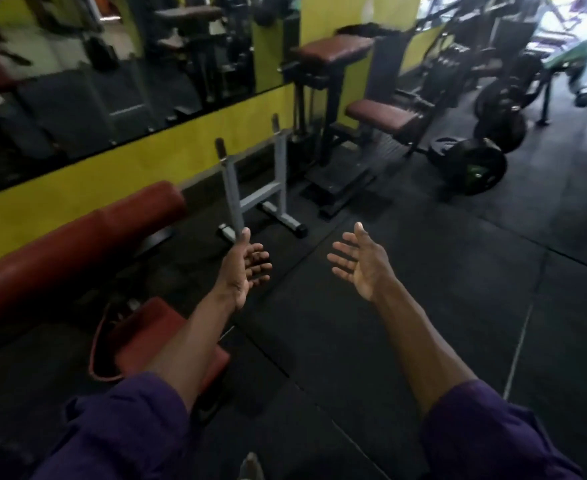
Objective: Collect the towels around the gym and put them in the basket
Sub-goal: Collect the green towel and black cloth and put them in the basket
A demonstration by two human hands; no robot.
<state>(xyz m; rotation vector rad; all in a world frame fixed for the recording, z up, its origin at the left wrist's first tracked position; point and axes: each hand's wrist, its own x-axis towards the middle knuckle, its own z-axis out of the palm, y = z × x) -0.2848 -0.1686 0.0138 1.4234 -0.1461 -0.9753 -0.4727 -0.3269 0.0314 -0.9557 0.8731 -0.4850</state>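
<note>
On my left I see a red padded bench (77,244) along the yellow wall (129,168) under a long mirror (112,81), a grey metal rack (254,199) near its far end, and farther right a brown-padded machine (382,116) and a barbell with black plates (472,168) on the black rubber floor (423,306).

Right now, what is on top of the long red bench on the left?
Only bare red padding shows on the long red bench; nothing lies on the visible part. Its left end runs out of frame, so that part cannot be checked.

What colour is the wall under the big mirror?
The wall is bright yellow, clearest in the head view.
</note>
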